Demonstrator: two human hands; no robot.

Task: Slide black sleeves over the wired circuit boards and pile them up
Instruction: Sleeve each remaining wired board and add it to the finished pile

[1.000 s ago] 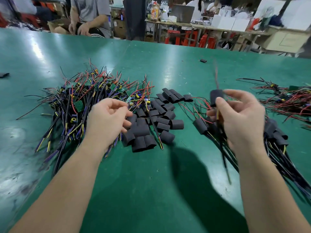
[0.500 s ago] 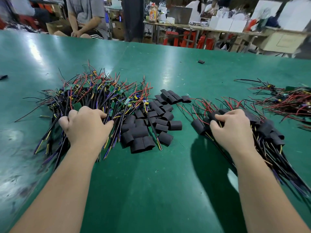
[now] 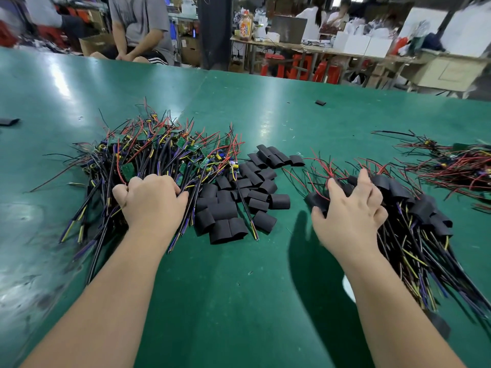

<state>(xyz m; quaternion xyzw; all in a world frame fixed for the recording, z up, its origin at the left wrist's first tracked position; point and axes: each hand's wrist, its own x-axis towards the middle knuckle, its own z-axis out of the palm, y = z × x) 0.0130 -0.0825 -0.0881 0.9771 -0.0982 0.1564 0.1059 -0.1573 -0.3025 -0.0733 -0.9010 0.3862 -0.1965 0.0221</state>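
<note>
A tangle of unsleeved wired circuit boards (image 3: 159, 152), green boards with red, black and purple wires, lies at the left. My left hand (image 3: 151, 200) rests on its near side, fingers curled down into the wires and gripping them. Loose black sleeves (image 3: 239, 197) are heaped in the middle. To the right lies the pile of sleeved boards (image 3: 417, 208), wires trailing toward me. My right hand (image 3: 350, 216) lies over the pile's left end with fingers spread and straight. Its thumb touches a sleeve.
The green table (image 3: 239, 301) carries a further tangle of red-wired boards (image 3: 457, 166) at the far right. Stray sleeves lie far back (image 3: 320, 103) and at the left edge (image 3: 8, 121). A person (image 3: 140, 27) sits across the table.
My right hand lowered the sleeved board it held up onto the right pile, and its fingers have since spread. My left hand dropped onto the unsleeved pile and curled into the wires.
</note>
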